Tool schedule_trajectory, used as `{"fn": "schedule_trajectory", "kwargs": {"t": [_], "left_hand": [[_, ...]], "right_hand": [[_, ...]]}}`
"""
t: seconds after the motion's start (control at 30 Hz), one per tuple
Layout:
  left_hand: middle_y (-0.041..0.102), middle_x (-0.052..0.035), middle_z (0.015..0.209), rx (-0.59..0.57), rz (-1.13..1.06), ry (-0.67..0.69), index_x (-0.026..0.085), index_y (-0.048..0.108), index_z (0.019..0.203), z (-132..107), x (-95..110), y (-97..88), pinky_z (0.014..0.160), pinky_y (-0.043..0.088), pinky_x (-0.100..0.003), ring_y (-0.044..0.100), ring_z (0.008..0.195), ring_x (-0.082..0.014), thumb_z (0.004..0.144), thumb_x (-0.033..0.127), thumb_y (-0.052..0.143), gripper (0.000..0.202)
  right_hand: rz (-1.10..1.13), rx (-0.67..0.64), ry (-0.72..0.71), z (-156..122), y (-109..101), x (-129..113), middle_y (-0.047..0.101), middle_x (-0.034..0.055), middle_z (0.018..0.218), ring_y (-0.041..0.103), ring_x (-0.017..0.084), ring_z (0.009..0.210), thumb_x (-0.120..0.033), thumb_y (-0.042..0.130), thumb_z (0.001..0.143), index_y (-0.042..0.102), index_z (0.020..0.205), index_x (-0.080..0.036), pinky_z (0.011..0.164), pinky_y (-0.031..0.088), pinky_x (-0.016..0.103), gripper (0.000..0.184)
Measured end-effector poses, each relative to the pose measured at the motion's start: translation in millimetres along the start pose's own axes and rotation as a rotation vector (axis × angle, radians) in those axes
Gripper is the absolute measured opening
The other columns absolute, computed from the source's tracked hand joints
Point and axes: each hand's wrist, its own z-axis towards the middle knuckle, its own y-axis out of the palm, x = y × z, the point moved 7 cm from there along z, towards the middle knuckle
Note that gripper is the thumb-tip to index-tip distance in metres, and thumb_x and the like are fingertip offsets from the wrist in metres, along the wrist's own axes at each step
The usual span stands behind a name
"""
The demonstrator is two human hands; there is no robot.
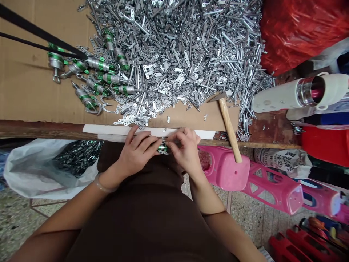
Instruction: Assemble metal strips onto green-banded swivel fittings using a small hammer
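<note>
My left hand [136,151] and my right hand [184,151] meet at the table's front edge, and their fingertips pinch a small silver-and-green metal fitting [163,148] between them. Its ends are hidden by my fingers. Beneath my fingers lies a white strip [103,129] along the edge. A heap of stamped silver metal links [180,54] covers the cardboard sheet [29,91] beyond my hands. To the left of the heap lie several assembled silver-and-green swivel hooks [94,74]. A wooden-handled hammer [228,125] rests right of my right hand, its handle crossing the table edge.
A white plastic bag [35,174] holding dark finished parts [77,156] sits left of my lap. Stacked pink plastic stools [226,169] stand on the right, near a white insulated flask [294,92] and a red plastic bag [302,32]. Red crates [300,247] sit low on the right.
</note>
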Motion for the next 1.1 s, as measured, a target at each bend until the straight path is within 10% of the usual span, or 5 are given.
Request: {"fn": "schedule_trajectory", "kwargs": {"t": [0.33, 0.5, 0.8, 1.1], "left_hand": [[0.063, -0.0035, 0.084, -0.063, -0.055, -0.128, 0.022, 0.060, 0.106, 10, 0, -5.3, 0.097, 0.041, -0.049, 0.054, 0.088, -0.0213, 0.082, 0.022, 0.059, 0.024], [0.066, -0.0027, 0.084, 0.027, -0.159, -0.168, 0.019, 0.060, 0.096, 8, -2, -9.3, 0.096, 0.045, -0.046, 0.056, 0.091, -0.0215, 0.080, 0.022, 0.062, 0.016], [0.067, -0.0008, 0.083, 0.072, -0.225, -0.203, 0.019, 0.059, 0.085, 4, -4, -10.1, 0.096, 0.046, -0.045, 0.058, 0.092, -0.0206, 0.078, 0.021, 0.064, 0.009], [0.067, -0.0002, 0.082, 0.087, -0.246, -0.227, 0.020, 0.061, 0.083, 4, -5, -11.0, 0.097, 0.046, -0.045, 0.058, 0.093, -0.0200, 0.078, 0.022, 0.064, 0.006]], "right_hand": [[-0.138, 0.182, -0.164, 72, -62, 38, 0.055, 0.0015, 0.090, 0.049, 0.019, 0.093, -0.028, 0.054, 0.082, 0.064, 0.086, -0.026, 0.083, 0.037, 0.037, 0.011], [-0.258, 0.006, -0.249, 86, -53, 31, 0.058, 0.0020, 0.088, 0.048, 0.022, 0.093, -0.025, 0.049, 0.086, 0.064, 0.081, -0.025, 0.084, 0.033, 0.039, 0.016], [-0.016, -0.182, -0.450, 6, -10, -16, 0.065, 0.0023, 0.085, 0.053, 0.017, 0.084, -0.024, 0.048, 0.089, 0.066, 0.091, -0.022, 0.076, 0.038, 0.031, 0.018], [0.052, -0.106, -0.275, 24, -6, -8, 0.064, 0.0013, 0.082, 0.053, 0.017, 0.082, -0.028, 0.055, 0.085, 0.063, 0.081, -0.021, 0.076, 0.038, 0.032, 0.011]]}}
